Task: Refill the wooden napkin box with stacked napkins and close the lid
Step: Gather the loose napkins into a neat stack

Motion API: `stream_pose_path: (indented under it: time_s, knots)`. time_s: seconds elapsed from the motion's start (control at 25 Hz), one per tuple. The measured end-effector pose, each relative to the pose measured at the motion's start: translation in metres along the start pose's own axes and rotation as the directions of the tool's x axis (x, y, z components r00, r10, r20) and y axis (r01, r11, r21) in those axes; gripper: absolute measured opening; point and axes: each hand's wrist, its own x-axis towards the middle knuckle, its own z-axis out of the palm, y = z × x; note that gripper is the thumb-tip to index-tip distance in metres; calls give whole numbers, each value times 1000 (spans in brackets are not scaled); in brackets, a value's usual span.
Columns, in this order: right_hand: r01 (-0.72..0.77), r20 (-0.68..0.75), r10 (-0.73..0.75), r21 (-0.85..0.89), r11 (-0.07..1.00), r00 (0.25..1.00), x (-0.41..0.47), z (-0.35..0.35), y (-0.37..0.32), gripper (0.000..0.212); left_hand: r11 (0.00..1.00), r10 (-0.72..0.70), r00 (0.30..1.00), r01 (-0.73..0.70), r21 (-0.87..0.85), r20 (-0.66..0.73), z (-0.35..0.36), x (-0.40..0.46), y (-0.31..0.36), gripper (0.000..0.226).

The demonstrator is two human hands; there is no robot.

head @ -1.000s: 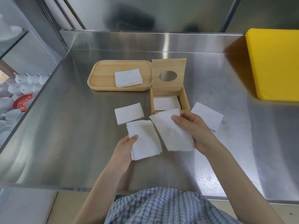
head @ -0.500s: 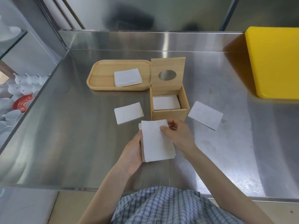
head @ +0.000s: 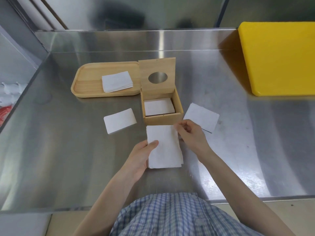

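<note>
The wooden napkin box (head: 162, 118) stands open at mid-table, its lid (head: 157, 77) with an oval hole raised upright behind it. White napkins (head: 158, 106) lie inside. Just in front of the box, my left hand (head: 140, 156) grips a small stack of napkins (head: 164, 148) by its left edge, thumb on top. My right hand (head: 191, 135) pinches the stack's upper right corner. One loose napkin (head: 120, 120) lies left of the box and another (head: 202, 116) lies to its right, partly behind my right hand.
A wooden tray (head: 88, 82) left of the box holds a stack of napkins (head: 117, 81). A yellow cutting board (head: 279, 57) sits at the far right. The steel counter has a raised back wall and a left edge, with white crockery (head: 8, 92) below it.
My right hand laid its unfolded napkin onto the one in my left hand and squared the two into one stack. The stack now sits upright in front of the box.
</note>
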Motion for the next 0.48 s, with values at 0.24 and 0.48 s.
stream_pose_path:
  time_s: [0.24,0.48]
  knots:
    - [-51,-243,-57,-419,906,968,47,-53,11,25,998,-43,999,42,38,16,17,17,8,24]
    - [-92,-193,-84,-753,652,978,86,-62,23,48,992,-101,995,100,79,7,25,27,11,25]
